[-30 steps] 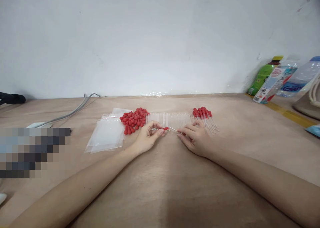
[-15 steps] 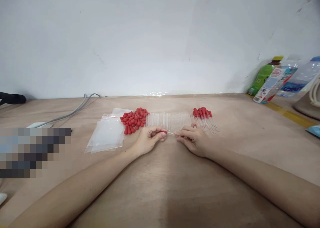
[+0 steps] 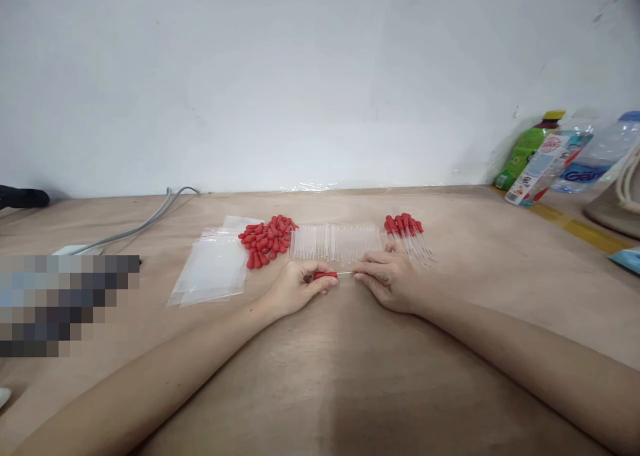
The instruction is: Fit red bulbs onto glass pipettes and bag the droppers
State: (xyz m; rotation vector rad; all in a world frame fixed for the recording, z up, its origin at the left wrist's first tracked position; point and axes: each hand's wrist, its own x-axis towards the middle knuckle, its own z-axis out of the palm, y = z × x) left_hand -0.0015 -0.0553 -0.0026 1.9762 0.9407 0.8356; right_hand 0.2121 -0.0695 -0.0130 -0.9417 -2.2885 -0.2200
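Observation:
Between thumb and fingers, my left hand (image 3: 303, 286) pinches a red rubber dropper bulb (image 3: 326, 275). My right hand (image 3: 387, 279) is closed on a thin clear dropper tube (image 3: 345, 273), whose near end meets the bulb's mouth; how deep it sits inside I cannot tell. Just beyond both hands lies a row of clear dropper tubes (image 3: 333, 241). A heap of loose red bulbs (image 3: 267, 241) is left of that row. To the right lie several droppers (image 3: 406, 233) with red bulbs on their tubes.
Flat clear zip bags (image 3: 210, 269) lie left of the bulbs, with a grey cable (image 3: 145, 224) behind them. Against the wall at far right are a green bottle (image 3: 525, 151), a clear bottle (image 3: 585, 173) and a labelled container (image 3: 545, 163). Yellow tape (image 3: 575, 227) runs along the table there.
My left hand has moved slightly down and nearer to me, and the bulb shows more fully. Bulb and tube now lie nearly in one line; earlier the tube slanted.

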